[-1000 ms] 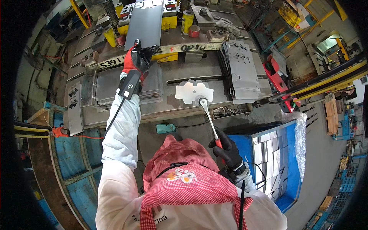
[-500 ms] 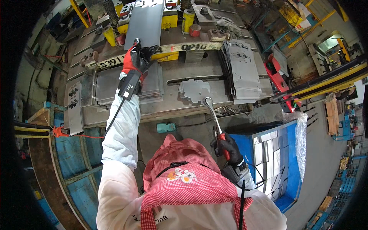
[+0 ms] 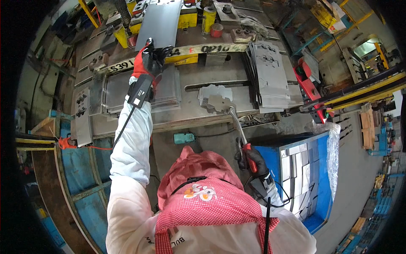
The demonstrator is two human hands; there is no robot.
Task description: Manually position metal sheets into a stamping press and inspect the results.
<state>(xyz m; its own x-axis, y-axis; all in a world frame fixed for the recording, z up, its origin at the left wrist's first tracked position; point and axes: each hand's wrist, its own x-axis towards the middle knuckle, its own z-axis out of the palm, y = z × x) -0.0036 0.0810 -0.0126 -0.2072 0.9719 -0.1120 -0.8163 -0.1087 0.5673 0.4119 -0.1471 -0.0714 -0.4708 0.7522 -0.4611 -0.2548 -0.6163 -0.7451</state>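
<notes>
While the tool [image 3: 240, 130] is gripped in the right hand [image 3: 255, 164], fingers curled, its far end is seen at the near edge of the plate [image 3: 220, 103]. Farther left, the sheet [image 3: 158, 27] is met by the left hand [image 3: 149, 62]; whether it is pinched cannot be told.

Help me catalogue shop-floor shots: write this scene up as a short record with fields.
Left hand: at the near edge of a flat grey sheet; grip unclear
Right hand: closed around a red-handled tool
Tool's far end: at the right side of a notched metal plate
Left stack: flat grey sheets
Right stack: sheets, cut-outs in the top one
Blue bin: metal pieces inside
</notes>
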